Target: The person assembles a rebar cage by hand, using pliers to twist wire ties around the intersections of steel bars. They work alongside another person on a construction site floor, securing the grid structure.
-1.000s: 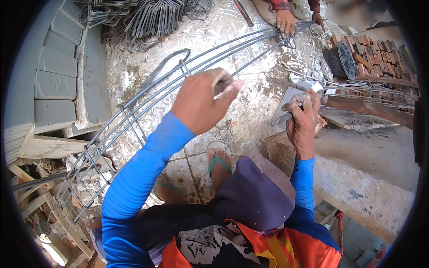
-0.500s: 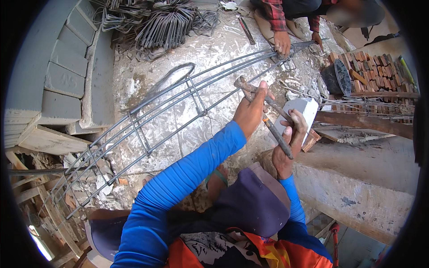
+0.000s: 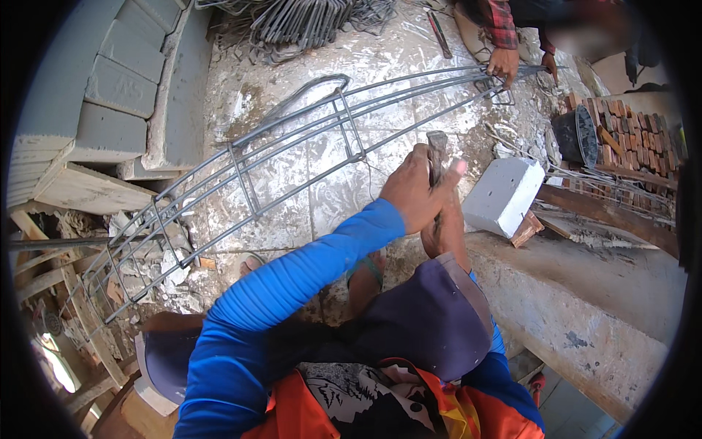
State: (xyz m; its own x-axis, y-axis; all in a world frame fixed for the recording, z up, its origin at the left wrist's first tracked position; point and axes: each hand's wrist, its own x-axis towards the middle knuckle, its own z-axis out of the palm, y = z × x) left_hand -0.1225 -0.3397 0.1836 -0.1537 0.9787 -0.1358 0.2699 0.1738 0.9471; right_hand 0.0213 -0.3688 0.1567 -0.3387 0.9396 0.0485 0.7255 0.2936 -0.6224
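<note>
A pair of worn metal pincers points head-up in front of my knees. My left hand is closed round them just below the head, its thumb raised. My right hand sits right under the left one, closed on the handles, partly covered by it. Most of the handles are hidden by the two hands. Left of my hands, a long cage of steel rebar with square stirrups lies slantwise over the floor. A thin wire hangs from a cage corner near my left hand. Neither hand touches the cage.
Another person's hand grips the cage's far right end. A pale block stands right of my hands, by a concrete ledge. Bent stirrups are piled at the back; grey blocks line the left. A black bucket stands near stacked bricks.
My hands have come together on the pincers, which have turned more upright. The right hand moved left, away from the pale block. The view has shifted, so the surroundings sit differently.
</note>
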